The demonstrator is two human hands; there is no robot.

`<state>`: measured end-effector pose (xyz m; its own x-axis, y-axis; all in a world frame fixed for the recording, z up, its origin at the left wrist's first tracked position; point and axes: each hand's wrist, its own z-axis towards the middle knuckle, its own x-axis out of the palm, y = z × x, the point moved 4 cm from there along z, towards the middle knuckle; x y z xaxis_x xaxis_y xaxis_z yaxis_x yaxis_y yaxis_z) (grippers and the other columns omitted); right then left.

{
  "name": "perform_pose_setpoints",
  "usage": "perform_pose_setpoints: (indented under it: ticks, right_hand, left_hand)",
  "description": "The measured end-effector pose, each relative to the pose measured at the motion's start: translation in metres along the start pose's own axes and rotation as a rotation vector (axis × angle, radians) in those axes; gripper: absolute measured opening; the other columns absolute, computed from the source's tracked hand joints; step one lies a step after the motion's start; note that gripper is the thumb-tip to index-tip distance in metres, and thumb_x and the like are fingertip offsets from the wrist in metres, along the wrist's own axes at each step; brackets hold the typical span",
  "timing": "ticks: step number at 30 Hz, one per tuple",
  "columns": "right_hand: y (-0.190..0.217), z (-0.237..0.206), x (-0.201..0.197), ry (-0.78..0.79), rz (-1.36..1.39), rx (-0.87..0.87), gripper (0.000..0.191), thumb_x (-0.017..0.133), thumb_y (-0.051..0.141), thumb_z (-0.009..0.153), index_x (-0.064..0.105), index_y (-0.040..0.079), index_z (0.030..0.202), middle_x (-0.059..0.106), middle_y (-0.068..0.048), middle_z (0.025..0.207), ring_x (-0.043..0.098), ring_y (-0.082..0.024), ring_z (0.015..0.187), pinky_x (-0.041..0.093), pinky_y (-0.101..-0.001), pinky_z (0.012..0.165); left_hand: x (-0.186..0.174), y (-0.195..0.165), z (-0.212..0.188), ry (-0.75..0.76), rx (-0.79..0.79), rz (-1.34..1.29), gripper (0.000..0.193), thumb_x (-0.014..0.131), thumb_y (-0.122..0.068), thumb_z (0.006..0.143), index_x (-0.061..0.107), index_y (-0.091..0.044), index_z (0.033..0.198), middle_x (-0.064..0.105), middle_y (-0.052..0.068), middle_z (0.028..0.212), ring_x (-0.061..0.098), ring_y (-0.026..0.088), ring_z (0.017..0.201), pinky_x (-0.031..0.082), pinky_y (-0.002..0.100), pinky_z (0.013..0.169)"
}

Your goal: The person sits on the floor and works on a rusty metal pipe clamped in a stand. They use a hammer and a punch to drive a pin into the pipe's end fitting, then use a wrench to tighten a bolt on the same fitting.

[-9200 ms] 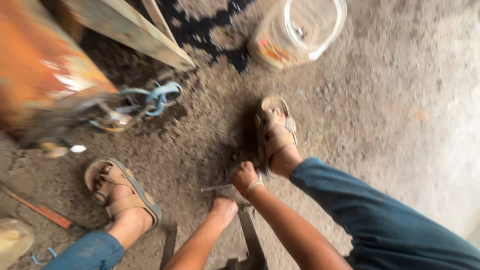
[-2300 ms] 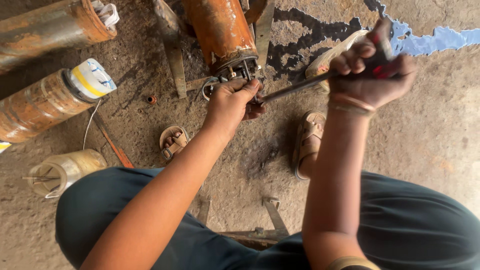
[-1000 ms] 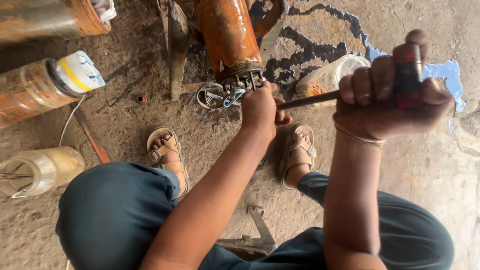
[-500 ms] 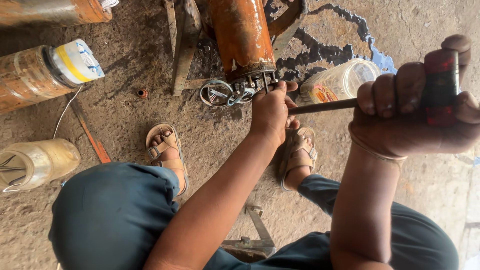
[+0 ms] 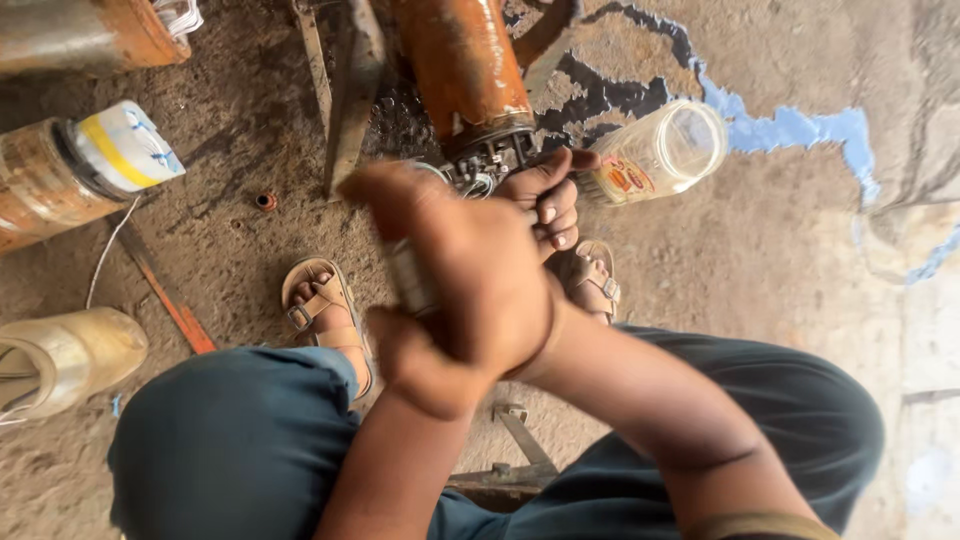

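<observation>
Head view: right hand [image 5: 470,290] fisted on tool handle [image 5: 410,280]; left hand [image 5: 545,200] pinching rusty cylinder [image 5: 465,70] fitting [image 5: 485,165] at 12 o'clock. Risk: tool slipping, striking fingers.

— What kind of floor [image 5: 800,260] is this?

— It is rough concrete, grey-brown and dusty, with dark stains near the top. A cracked patch of blue paint [image 5: 790,125] runs over it on the right.

— Is there something lying around?

— Yes. A clear plastic jar [image 5: 665,150] lies on its side. On the left there are rusty pipes [image 5: 70,170], a thin orange rod [image 5: 165,295] and a yellowish container [image 5: 65,360].

— And the light?

— Soft daylight, without hard shadows.
</observation>
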<state>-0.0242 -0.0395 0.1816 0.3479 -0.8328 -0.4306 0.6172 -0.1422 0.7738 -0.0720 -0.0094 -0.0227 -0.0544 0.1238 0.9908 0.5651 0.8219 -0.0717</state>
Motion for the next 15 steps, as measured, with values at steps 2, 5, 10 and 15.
perform_pose_setpoints:
  ticks: [2, 5, 10, 15]
  right_hand:
    - [0.001, 0.007, 0.026, 0.082, -0.148, -0.039, 0.062, 0.066, 0.018, 0.08, 0.051, -0.006, 0.135, 0.067, -0.012, 0.089, 0.07, -0.023, 0.074, 0.058, -0.0315, 0.068]
    - [-0.008, 0.003, 0.052, 0.131, -0.324, -0.062, 0.062, 0.069, 0.022, 0.075, 0.055, -0.003, 0.13, 0.06, -0.007, 0.073, 0.061, -0.025, 0.058, 0.049, -0.0385, 0.054]
    - [-0.066, -0.026, 0.117, 0.517, -0.556, 0.037, 0.054, 0.069, 0.026, 0.076, 0.055, -0.002, 0.12, 0.058, -0.005, 0.06, 0.058, -0.025, 0.045, 0.044, -0.0418, 0.039]
    - [-0.153, -0.062, 0.153, 0.896, -0.785, 0.267, 0.061, 0.07, 0.023, 0.069, 0.047, -0.006, 0.118, 0.066, -0.012, 0.085, 0.066, -0.026, 0.063, 0.053, -0.0426, 0.046]
  left_hand:
    - [0.002, -0.001, 0.003, 0.12, -0.081, -0.05, 0.037, 0.051, -0.034, 0.111, 0.065, -0.001, 0.124, 0.053, 0.002, 0.064, 0.044, 0.011, 0.048, 0.045, 0.031, 0.051]
    - [-0.001, 0.003, 0.008, 0.205, -0.118, -0.074, 0.041, 0.052, -0.036, 0.113, 0.065, -0.001, 0.13, 0.055, 0.002, 0.064, 0.046, 0.011, 0.05, 0.047, 0.03, 0.056]
    - [-0.053, 0.037, -0.005, -0.006, 0.013, -0.006, 0.064, 0.051, -0.057, 0.104, 0.065, 0.002, 0.124, 0.064, 0.009, 0.072, 0.056, 0.018, 0.055, 0.051, 0.034, 0.056]
    - [-0.149, 0.062, -0.071, -0.423, -0.462, 1.232, 0.065, 0.07, -0.049, 0.094, 0.054, -0.004, 0.137, 0.057, 0.014, 0.115, 0.051, 0.024, 0.101, 0.043, 0.036, 0.09]
